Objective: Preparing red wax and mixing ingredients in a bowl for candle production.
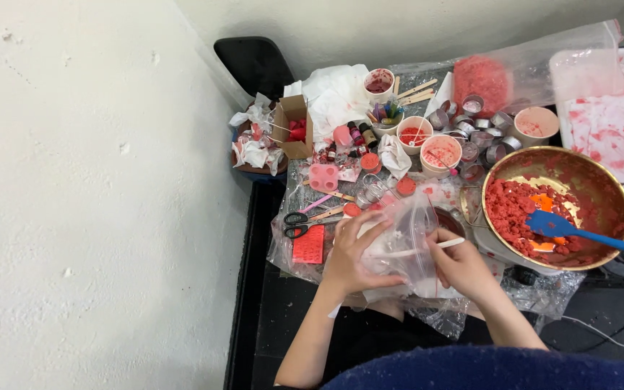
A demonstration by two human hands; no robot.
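Left hand [352,253]: grip closed on the left side of a clear plastic bag [402,242], fingers curled round its edge.
Right hand [464,266]: grip pinched shut on a white stick [427,248], which lies roughly level and reaches left into the bag.
Bag: held up between the 2 hands at the near edge of the bench [290,249], just left of the bowl; its contents cannot be made out.
Bowl [601,180]: gold, round, right of the hands, holding red crumbly paste [514,213].
Spatula [579,231]: blue, blade in the paste, handle pointing off to the right.
Scissors [299,224]: black handles, flat on the bench just left of the left hand.
Red block [308,245]: a textured rectangle below the scissors, near the left hand.
Pink mould [323,176]: behind the scissors, with round hollows.
Cups [427,141]: 3 small white ones with red inside, in the middle of the bench; 1 more [378,81] farther back.
Tins [482,130]: a cluster of small round metal ones behind the bowl.
Box [292,126]: brown card, open, at the left edge with red pieces inside.
Large bag [529,68]: clear, at the back, with a red mass in it.
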